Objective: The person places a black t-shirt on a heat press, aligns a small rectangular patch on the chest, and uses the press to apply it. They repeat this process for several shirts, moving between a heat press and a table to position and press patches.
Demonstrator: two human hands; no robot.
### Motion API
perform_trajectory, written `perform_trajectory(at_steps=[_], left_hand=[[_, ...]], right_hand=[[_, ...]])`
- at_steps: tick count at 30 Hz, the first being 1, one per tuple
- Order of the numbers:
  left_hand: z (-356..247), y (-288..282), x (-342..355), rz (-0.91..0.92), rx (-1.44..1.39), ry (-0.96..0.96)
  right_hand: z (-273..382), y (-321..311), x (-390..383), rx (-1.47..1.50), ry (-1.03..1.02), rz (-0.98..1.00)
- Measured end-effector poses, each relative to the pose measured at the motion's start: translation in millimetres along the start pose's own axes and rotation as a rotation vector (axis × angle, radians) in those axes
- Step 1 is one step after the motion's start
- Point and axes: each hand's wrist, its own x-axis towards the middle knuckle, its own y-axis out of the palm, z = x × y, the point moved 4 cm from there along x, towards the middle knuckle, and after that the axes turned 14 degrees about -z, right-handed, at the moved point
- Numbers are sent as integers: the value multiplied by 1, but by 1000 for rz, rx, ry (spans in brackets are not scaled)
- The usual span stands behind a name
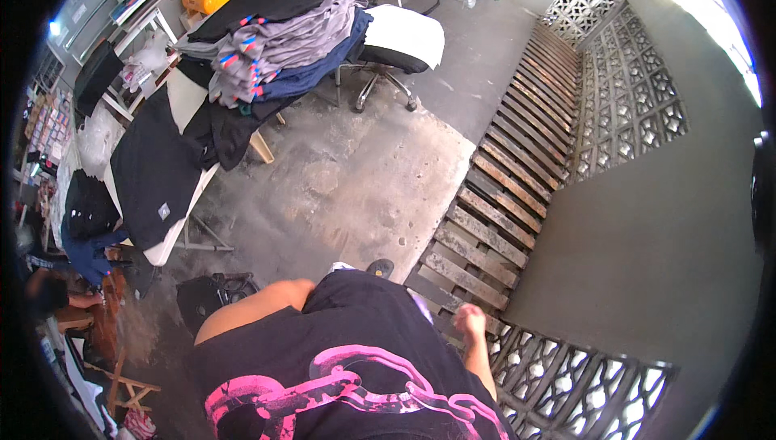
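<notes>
My black shirt with a pink chain print (356,391) fills the lower middle of the head view. My left arm reaches forward along its left side; the left hand (301,291) is mostly hidden by the shirt, so its fingers do not show. Out to the right, my right hand (470,320) hangs over the slatted floor strip, its fingers curled in and nothing visible in them. A dark shoe (380,268) shows just ahead of my body. Between shirt and right hand is a small pale purple patch (422,307), too unclear to name.
At the left, black garments (158,169) cover a light table. Beyond it, grey and navy clothes (283,48) are heaped beside a wheeled chair (404,40). A black bag (200,298) lies on the floor. Wooden slats (493,205) line the right wall. Another person's arm (81,300) shows far left.
</notes>
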Motion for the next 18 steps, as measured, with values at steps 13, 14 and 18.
perform_trajectory(at_steps=[13, 14, 18], left_hand=[[-307, -462, 277, -582, -414, 90], [-306, -473, 299, -563, -373, 46], [-316, -529, 364, -549, -256, 193]], right_hand=[[133, 71, 321, -895, -249, 419], [168, 79, 362, -934, -294, 449], [350, 140, 556, -1594, -1326, 698]])
